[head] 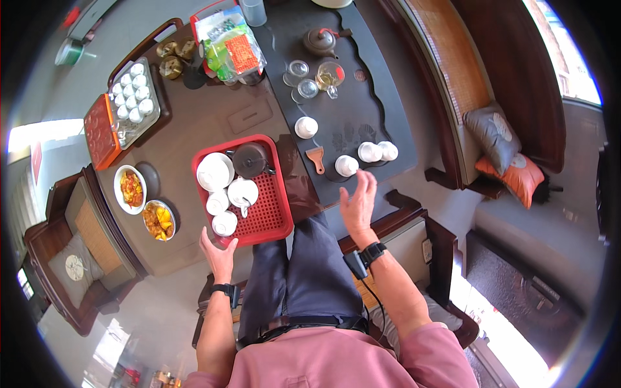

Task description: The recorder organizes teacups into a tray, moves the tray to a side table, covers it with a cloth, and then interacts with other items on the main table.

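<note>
My left hand [220, 254] is at the near left corner of a red plastic basket [284, 213], fingers apart, beside a white cup [224, 223] inside it. The basket also holds a large white lidded bowl [215, 171], a small white teapot [243, 192], another white cup [217, 202] and a dark teapot [250, 159]. My right hand [359, 203] reaches with spread fingers just below a white cup [346, 166] on the dark tea tray [335, 116]; whether a fingertip touches it is unclear. Further white cups [370, 152] stand to its right, and one [306, 127] up left.
A wooden-handled brush [316, 160] lies between basket and cups. Beyond are a glass pitcher [329, 76], glass cups [307, 88] and a brown clay teapot [320, 42]. Two food bowls [130, 189] and an egg carton [154, 116] stand left. A wooden bench [417, 233] is near my right arm.
</note>
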